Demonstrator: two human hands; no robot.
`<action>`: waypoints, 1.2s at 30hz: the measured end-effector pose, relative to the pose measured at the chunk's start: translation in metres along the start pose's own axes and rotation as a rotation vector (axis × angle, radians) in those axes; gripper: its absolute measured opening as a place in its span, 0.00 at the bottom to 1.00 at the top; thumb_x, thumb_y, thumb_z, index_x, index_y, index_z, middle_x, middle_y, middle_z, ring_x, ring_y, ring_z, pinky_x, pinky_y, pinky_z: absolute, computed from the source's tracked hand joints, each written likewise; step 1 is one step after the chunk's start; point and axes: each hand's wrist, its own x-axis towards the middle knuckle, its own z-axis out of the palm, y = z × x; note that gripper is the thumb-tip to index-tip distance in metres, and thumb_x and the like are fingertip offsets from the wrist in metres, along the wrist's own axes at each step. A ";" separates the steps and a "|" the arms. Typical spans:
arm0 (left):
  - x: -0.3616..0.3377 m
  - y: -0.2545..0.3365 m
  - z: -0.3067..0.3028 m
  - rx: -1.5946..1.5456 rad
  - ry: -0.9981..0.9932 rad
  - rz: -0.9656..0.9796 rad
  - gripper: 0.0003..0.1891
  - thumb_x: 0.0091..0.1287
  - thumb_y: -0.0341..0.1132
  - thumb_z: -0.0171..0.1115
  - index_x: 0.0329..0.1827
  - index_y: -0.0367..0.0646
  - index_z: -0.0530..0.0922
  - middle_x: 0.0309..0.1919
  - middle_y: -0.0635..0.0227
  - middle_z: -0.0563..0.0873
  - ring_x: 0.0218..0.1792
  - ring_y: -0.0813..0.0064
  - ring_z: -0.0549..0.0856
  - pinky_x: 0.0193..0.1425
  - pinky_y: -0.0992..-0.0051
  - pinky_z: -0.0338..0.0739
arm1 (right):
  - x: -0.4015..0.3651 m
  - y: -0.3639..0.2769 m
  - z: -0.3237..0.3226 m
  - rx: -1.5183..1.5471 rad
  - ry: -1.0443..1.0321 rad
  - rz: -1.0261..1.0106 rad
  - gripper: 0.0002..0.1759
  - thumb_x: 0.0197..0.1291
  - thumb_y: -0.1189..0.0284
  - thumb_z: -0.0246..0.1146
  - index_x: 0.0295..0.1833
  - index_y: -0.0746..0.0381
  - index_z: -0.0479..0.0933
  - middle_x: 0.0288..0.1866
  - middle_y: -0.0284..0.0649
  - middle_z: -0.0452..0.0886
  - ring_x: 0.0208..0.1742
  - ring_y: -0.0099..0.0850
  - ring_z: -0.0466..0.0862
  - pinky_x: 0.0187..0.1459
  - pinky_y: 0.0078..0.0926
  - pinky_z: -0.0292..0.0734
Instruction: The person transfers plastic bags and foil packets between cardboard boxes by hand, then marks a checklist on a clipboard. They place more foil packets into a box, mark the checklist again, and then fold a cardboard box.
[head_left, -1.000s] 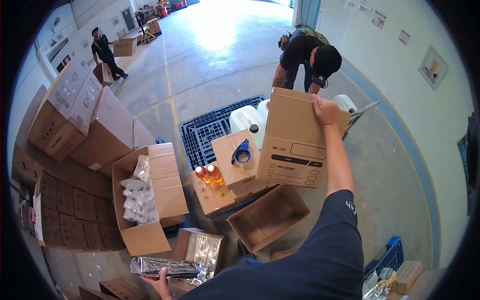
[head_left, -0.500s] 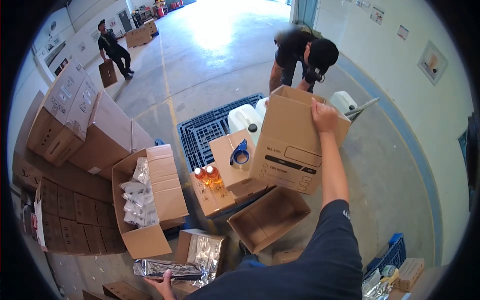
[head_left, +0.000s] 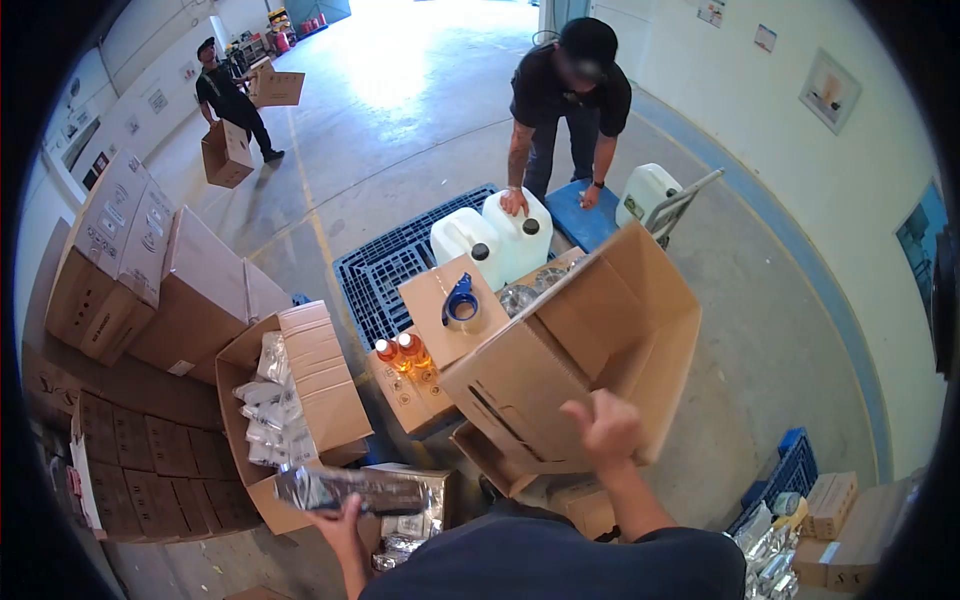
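Observation:
A long, silver foil-wrapped pack [head_left: 375, 492] lies in my left hand [head_left: 345, 525], whose fingers are closed around its underside. My right hand [head_left: 608, 432] is closed at the near rim of a large cardboard box [head_left: 520, 400], thumb toward the outer wall. The box is tilted, its open top facing right and toward me. Part of a smaller open carton [head_left: 480, 455] shows beneath it. Below the foil pack, an open carton [head_left: 440, 500] contains more silver packs. A blue tape dispenser [head_left: 461, 303] rests on a closed carton [head_left: 420, 290].
Two orange bottles [head_left: 403, 352] stand on a carton beside the blue pallet [head_left: 375, 265]. Across from me, a co-worker [head_left: 575, 100] touches a white jerrycan [head_left: 520, 235]. Another person [head_left: 228, 95] carries boxes at far left. An open box [head_left: 320, 350] of clear bags stands left.
The large box has come lower and closer, turning its opening toward me. My right hand is lower along its rim. The co-worker has straightened somewhat, and a hand now rests on a jerrycan.

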 end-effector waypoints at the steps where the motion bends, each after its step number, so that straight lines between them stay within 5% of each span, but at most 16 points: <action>1: 0.008 0.003 0.009 0.025 -0.015 -0.009 0.53 0.47 0.28 0.71 0.71 0.42 0.41 0.58 0.57 0.65 0.51 0.69 0.71 0.53 0.74 0.70 | -0.016 -0.011 -0.003 0.012 -0.059 0.015 0.21 0.59 0.55 0.56 0.22 0.59 0.67 0.15 0.44 0.69 0.21 0.45 0.74 0.23 0.42 0.66; 6: 0.024 0.062 0.075 -0.148 -0.163 0.311 0.56 0.46 0.27 0.72 0.71 0.42 0.37 0.62 0.58 0.60 0.59 0.68 0.65 0.62 0.71 0.62 | -0.083 -0.016 0.013 0.202 -0.613 0.239 0.20 0.55 0.55 0.60 0.30 0.64 0.72 0.21 0.50 0.76 0.26 0.48 0.78 0.28 0.42 0.71; 10: 0.001 0.138 0.128 -0.263 -0.136 0.652 0.59 0.43 0.23 0.73 0.70 0.44 0.33 0.66 0.56 0.53 0.63 0.63 0.60 0.67 0.66 0.56 | -0.098 0.012 0.053 0.262 -0.507 0.379 0.18 0.55 0.57 0.59 0.30 0.64 0.74 0.22 0.50 0.77 0.27 0.47 0.79 0.29 0.42 0.72; 15: -0.003 0.187 0.197 -0.359 -0.127 0.943 0.63 0.42 0.26 0.74 0.68 0.44 0.26 0.66 0.51 0.45 0.66 0.59 0.54 0.69 0.62 0.53 | -0.108 0.010 0.077 0.249 -0.674 0.290 0.18 0.52 0.58 0.60 0.27 0.65 0.75 0.24 0.50 0.78 0.29 0.48 0.79 0.32 0.43 0.73; 19: -0.004 0.192 0.226 -0.477 -0.239 0.876 0.64 0.43 0.29 0.76 0.67 0.43 0.24 0.66 0.50 0.43 0.67 0.60 0.51 0.70 0.62 0.48 | -0.099 0.012 0.071 0.221 -0.697 0.328 0.18 0.53 0.57 0.59 0.30 0.63 0.76 0.28 0.52 0.79 0.32 0.49 0.80 0.36 0.44 0.75; 21: -0.005 0.182 0.230 -0.434 -0.244 0.836 0.64 0.44 0.29 0.76 0.67 0.43 0.24 0.66 0.50 0.41 0.67 0.60 0.50 0.70 0.63 0.48 | -0.075 0.016 0.049 0.128 -0.950 0.093 0.20 0.52 0.54 0.60 0.34 0.62 0.78 0.29 0.50 0.80 0.32 0.49 0.80 0.36 0.43 0.75; 23: -0.013 0.172 0.230 -0.316 -0.223 0.884 0.60 0.47 0.27 0.73 0.67 0.42 0.26 0.66 0.53 0.44 0.67 0.64 0.52 0.70 0.65 0.53 | -0.028 0.006 0.022 0.366 -0.843 0.233 0.22 0.53 0.52 0.58 0.40 0.60 0.79 0.31 0.48 0.80 0.34 0.48 0.80 0.37 0.41 0.75; 24: -0.016 0.168 0.229 -0.315 -0.244 0.892 0.60 0.47 0.26 0.72 0.67 0.43 0.26 0.66 0.54 0.45 0.66 0.64 0.53 0.69 0.66 0.53 | -0.012 0.008 0.026 0.678 -0.623 0.211 0.26 0.57 0.50 0.55 0.49 0.60 0.75 0.27 0.44 0.81 0.28 0.38 0.81 0.31 0.33 0.75; 26: -0.028 0.164 0.226 -0.375 -0.319 0.815 0.62 0.45 0.27 0.74 0.67 0.43 0.25 0.67 0.52 0.43 0.67 0.62 0.51 0.70 0.65 0.50 | 0.043 -0.008 -0.012 1.430 -0.561 0.252 0.31 0.65 0.46 0.41 0.60 0.58 0.66 0.14 0.26 0.63 0.13 0.13 0.61 0.16 0.08 0.56; 28: -0.038 0.156 0.221 -0.435 -0.385 0.737 0.64 0.44 0.29 0.75 0.67 0.44 0.24 0.67 0.50 0.40 0.68 0.60 0.49 0.70 0.64 0.46 | 0.089 -0.014 -0.019 1.712 -0.493 0.234 0.37 0.65 0.43 0.32 0.64 0.61 0.60 0.10 0.23 0.58 0.10 0.12 0.57 0.14 0.09 0.50; 31: -0.045 0.146 0.212 -0.390 -0.424 0.773 0.64 0.43 0.28 0.75 0.68 0.43 0.25 0.67 0.50 0.40 0.68 0.60 0.48 0.70 0.63 0.47 | 0.133 -0.034 -0.032 1.506 -0.721 -0.084 0.39 0.63 0.39 0.34 0.63 0.59 0.65 0.09 0.22 0.54 0.11 0.12 0.54 0.14 0.11 0.45; 32: -0.047 0.145 0.208 -0.333 -0.424 0.774 0.64 0.44 0.27 0.75 0.68 0.43 0.25 0.67 0.50 0.40 0.68 0.60 0.49 0.70 0.63 0.48 | 0.137 -0.038 -0.029 1.512 -0.717 -0.096 0.39 0.63 0.39 0.34 0.63 0.59 0.65 0.09 0.22 0.54 0.11 0.12 0.54 0.14 0.11 0.45; 34: -0.048 0.142 0.202 -0.359 -0.444 0.746 0.63 0.44 0.27 0.74 0.68 0.43 0.26 0.68 0.52 0.42 0.68 0.61 0.50 0.69 0.64 0.50 | 0.146 -0.045 -0.021 1.265 -1.083 -0.142 0.41 0.61 0.37 0.33 0.64 0.60 0.65 0.09 0.22 0.54 0.10 0.12 0.52 0.13 0.13 0.43; 36: -0.048 0.142 0.196 -0.364 -0.445 0.741 0.63 0.44 0.27 0.74 0.68 0.43 0.26 0.68 0.52 0.42 0.68 0.61 0.51 0.69 0.65 0.49 | 0.157 -0.052 -0.015 1.240 -1.133 -0.168 0.42 0.60 0.37 0.33 0.63 0.60 0.66 0.09 0.22 0.54 0.09 0.12 0.52 0.13 0.12 0.43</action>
